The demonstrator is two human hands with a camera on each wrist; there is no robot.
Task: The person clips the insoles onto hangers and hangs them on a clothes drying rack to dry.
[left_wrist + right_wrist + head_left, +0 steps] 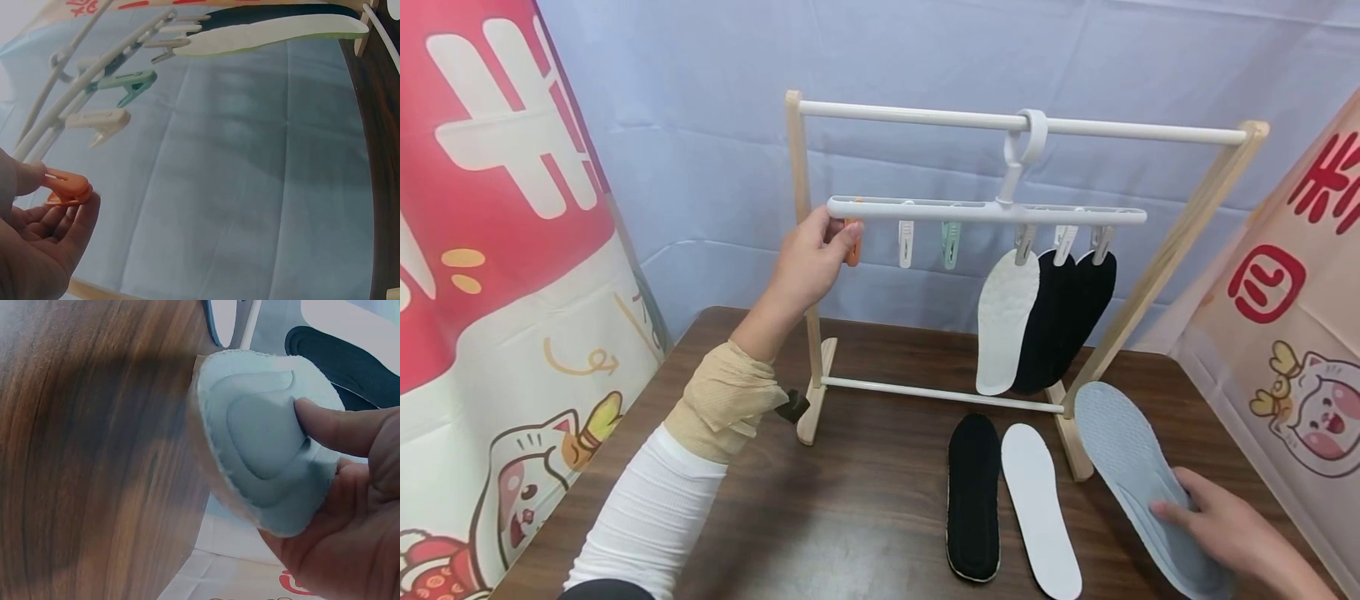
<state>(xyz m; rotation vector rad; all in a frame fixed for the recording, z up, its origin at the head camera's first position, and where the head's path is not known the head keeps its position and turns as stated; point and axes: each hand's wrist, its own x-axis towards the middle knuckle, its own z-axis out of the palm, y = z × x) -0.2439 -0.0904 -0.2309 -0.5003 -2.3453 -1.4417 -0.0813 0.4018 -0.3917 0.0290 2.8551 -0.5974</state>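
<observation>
Grey insole (1138,471): one, gripped near one end by my right hand (1232,525), thumb on the upper face, fingers behind, which likely leaves the far end free; held off the table (850,517), before the right foot of the stand (801,158). Orange clip (67,182): one, pinched between thumb and fingers of my left hand (808,258), at the left end of the bar (917,210), a hold that probably steadies both; whether its mouth is parted, I cannot tell. White clip (906,242), green clip (951,244): one each, next along, bearing nothing. Hung insoles: one white (1007,325), two black (1048,325), each clipped by one end, apparently to hang full length. Flat insoles: one black (973,500), one white (1041,508), side by side on the table, presumably for easy reach.
</observation>
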